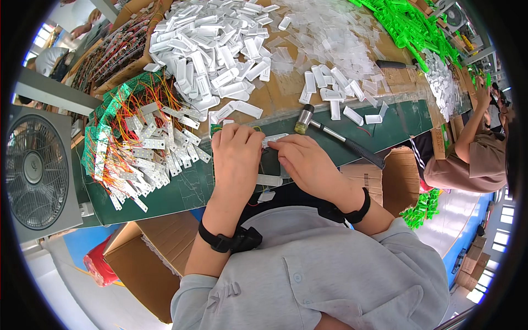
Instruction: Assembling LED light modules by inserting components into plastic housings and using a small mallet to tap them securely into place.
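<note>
Both my hands work close together at the near edge of the green tabletop (pixel 181 192). The fingers of my left hand (pixel 236 157) curl down, with a bit of green and thin wire beside them; what they grip is hidden. My right hand (pixel 308 162) has its thumb and fingers pinched at the end of a small white plastic casing (pixel 275 139). Below the hands, another white casing (pixel 269 180) lies at the table edge. A mallet (pixel 303 119) with a black grip rests just right of my right hand.
Wired white circuit boards (pixel 146 143) are heaped at left, near a fan (pixel 34 165). Beyond lie piles of white casings (pixel 212 55), clear plastic covers (pixel 324 38) and green parts (pixel 407 25). Cardboard boxes (pixel 159 242) stand below; a co-worker (pixel 467 159) sits at right.
</note>
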Action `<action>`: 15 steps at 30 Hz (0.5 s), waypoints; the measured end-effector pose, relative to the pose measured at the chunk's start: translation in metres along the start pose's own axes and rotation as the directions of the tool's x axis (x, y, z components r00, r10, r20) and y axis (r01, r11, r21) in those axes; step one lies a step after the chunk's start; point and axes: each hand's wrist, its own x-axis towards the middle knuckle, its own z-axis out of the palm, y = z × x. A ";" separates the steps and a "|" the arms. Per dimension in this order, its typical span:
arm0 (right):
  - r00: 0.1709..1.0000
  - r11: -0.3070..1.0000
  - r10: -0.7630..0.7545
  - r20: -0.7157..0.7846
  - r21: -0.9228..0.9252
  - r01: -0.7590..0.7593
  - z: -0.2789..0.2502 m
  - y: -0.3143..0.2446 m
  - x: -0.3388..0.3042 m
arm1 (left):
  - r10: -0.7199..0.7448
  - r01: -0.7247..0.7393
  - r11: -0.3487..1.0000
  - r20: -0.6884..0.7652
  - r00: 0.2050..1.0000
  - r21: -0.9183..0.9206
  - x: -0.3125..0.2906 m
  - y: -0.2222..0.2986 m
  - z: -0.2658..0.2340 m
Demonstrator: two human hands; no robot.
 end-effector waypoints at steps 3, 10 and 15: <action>0.996 0.986 0.089 0.010 0.144 -0.089 0.000 0.001 -0.002 | 0.011 -0.011 0.999 0.004 1.000 -0.049 -0.003 0.003 -0.001; 0.992 0.969 0.130 0.004 0.213 -0.127 0.001 0.004 -0.001 | 0.035 -0.035 0.999 0.023 0.999 -0.028 -0.011 -0.002 0.003; 0.945 0.948 0.238 -0.222 0.264 -0.177 0.004 0.006 -0.002 | 0.029 -0.026 0.997 0.036 0.999 -0.069 -0.009 0.000 0.000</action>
